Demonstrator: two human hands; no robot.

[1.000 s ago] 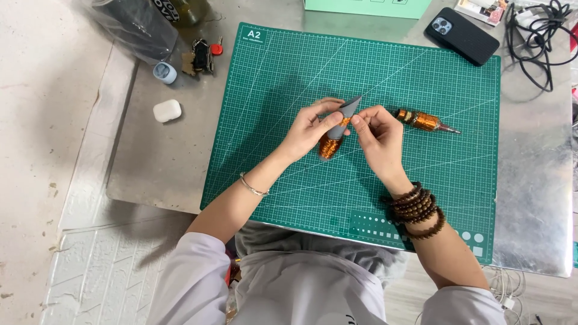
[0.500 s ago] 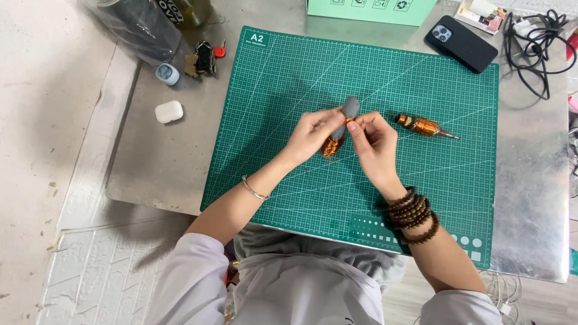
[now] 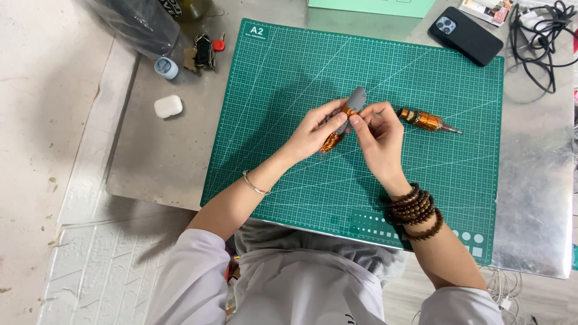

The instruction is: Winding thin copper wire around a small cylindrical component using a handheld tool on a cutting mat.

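Both hands meet over the middle of a green cutting mat (image 3: pixel 283 72). My left hand (image 3: pixel 314 129) grips a small copper-orange wound part (image 3: pixel 330 142) with a grey cap (image 3: pixel 356 99) at its upper end. Fingertips of my right hand (image 3: pixel 378 135) pinch the same part just below the grey cap. A second copper-orange part with a thin metal tip (image 3: pixel 426 120) lies on the mat, just right of my right hand. My right wrist wears brown bead bracelets (image 3: pixel 417 210); a thin bangle is on the left wrist.
A black phone (image 3: pixel 465 35) lies at the mat's far right corner, with black cables (image 3: pixel 542 42) beyond. A white earbud case (image 3: pixel 168 106), a small blue cap (image 3: pixel 166 67) and keys (image 3: pixel 203 53) sit left of the mat. A mint-green box (image 3: pixel 370 6) stands at the far edge.
The held part has tilted up so its grey cap now points away from me. Both hands shifted slightly; the second part on the mat stayed put.
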